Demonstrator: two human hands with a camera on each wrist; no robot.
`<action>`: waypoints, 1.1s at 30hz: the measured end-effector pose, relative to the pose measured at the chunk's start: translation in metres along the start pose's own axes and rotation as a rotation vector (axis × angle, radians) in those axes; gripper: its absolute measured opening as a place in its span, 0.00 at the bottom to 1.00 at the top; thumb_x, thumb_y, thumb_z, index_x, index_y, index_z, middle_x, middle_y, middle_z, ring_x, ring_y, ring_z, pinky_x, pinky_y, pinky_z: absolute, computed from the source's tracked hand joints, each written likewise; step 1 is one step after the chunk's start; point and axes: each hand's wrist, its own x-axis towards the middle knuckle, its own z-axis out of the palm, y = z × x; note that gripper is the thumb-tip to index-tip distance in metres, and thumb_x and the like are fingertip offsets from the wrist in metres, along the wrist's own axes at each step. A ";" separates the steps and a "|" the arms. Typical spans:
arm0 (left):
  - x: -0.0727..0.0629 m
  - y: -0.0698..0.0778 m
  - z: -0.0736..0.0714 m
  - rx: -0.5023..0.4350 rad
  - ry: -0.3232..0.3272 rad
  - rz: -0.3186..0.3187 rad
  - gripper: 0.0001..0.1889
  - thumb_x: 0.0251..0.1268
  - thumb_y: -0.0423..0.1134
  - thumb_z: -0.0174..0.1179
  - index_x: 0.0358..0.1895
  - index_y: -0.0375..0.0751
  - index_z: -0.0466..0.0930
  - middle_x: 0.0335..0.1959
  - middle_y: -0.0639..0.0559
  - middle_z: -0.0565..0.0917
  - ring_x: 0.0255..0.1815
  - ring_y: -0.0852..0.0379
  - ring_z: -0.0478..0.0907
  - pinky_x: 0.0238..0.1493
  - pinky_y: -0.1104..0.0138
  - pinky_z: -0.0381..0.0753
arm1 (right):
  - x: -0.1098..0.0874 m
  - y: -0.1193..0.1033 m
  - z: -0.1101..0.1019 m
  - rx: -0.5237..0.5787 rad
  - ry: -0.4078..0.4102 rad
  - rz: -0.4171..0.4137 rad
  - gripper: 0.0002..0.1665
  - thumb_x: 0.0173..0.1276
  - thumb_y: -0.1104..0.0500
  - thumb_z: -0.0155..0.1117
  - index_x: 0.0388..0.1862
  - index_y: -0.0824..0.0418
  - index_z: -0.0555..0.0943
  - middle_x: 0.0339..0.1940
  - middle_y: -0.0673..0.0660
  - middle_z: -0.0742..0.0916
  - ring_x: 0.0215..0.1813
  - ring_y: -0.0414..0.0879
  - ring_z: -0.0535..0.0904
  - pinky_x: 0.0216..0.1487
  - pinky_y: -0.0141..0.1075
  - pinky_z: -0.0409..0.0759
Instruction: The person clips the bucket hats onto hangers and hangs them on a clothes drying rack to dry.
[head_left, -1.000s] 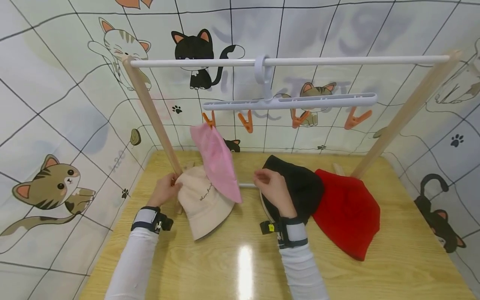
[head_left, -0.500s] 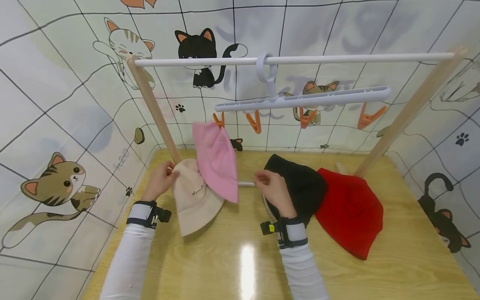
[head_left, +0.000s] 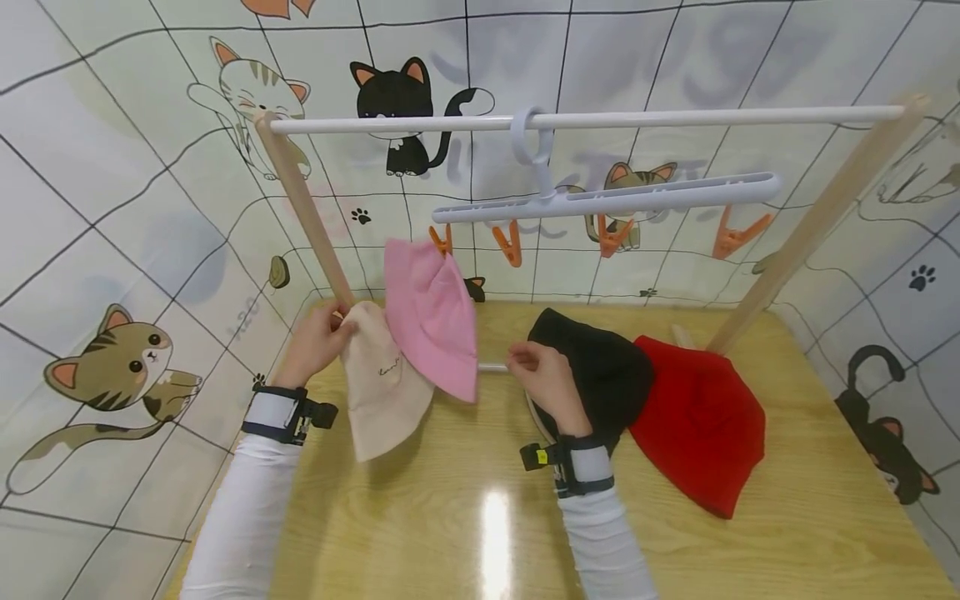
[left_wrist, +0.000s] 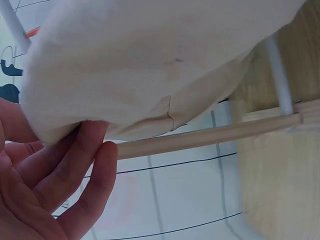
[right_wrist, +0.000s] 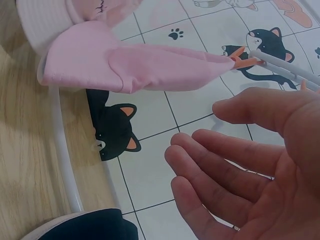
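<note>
My left hand (head_left: 311, 340) pinches the top edge of a cream bucket hat (head_left: 378, 392), which hangs raised with small lettering on its front. In the left wrist view, the thumb and fingers grip a fold of the cream cloth (left_wrist: 130, 65). A pink bucket hat (head_left: 433, 321) hangs from an orange clip (head_left: 442, 239) at the left end of the hanger, partly overlapping the cream one. My right hand (head_left: 546, 379) is held in the air beside a black bucket hat (head_left: 600, 367). Its fingers (right_wrist: 220, 170) are relaxed and hold nothing.
The pale hanger (head_left: 607, 200) hooks over a white rail (head_left: 675, 119) between wooden posts (head_left: 306, 212). Several orange clips hang from it, such as one clip (head_left: 508, 243). A red bucket hat (head_left: 697, 417) lies at the right on the wooden table (head_left: 420, 533).
My left hand has lifted the cream hat up and to the left, beside the pink hat. The hanger swung slightly to the right. My right hand has stayed in place.
</note>
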 end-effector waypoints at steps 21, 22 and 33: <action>0.003 0.025 -0.041 0.163 0.033 0.124 0.04 0.60 0.25 0.61 0.35 0.30 0.75 0.24 0.37 0.82 0.21 0.47 0.77 0.22 0.59 0.71 | -0.005 0.005 0.005 -0.006 -0.031 -0.019 0.15 0.64 0.64 0.62 0.48 0.70 0.82 0.40 0.61 0.86 0.43 0.53 0.83 0.46 0.44 0.80; 0.003 0.025 -0.042 0.165 0.031 0.117 0.04 0.60 0.25 0.61 0.35 0.31 0.75 0.25 0.37 0.82 0.22 0.46 0.77 0.23 0.59 0.71 | -0.005 0.006 0.005 -0.002 -0.033 -0.016 0.15 0.64 0.64 0.62 0.48 0.70 0.82 0.40 0.61 0.86 0.43 0.53 0.83 0.46 0.44 0.80; -0.006 0.025 -0.046 0.187 0.053 0.157 0.05 0.58 0.22 0.61 0.35 0.33 0.76 0.27 0.36 0.82 0.24 0.45 0.75 0.25 0.58 0.69 | -0.009 0.008 0.001 0.003 -0.040 0.009 0.15 0.65 0.64 0.62 0.49 0.69 0.82 0.41 0.62 0.86 0.44 0.54 0.83 0.46 0.45 0.80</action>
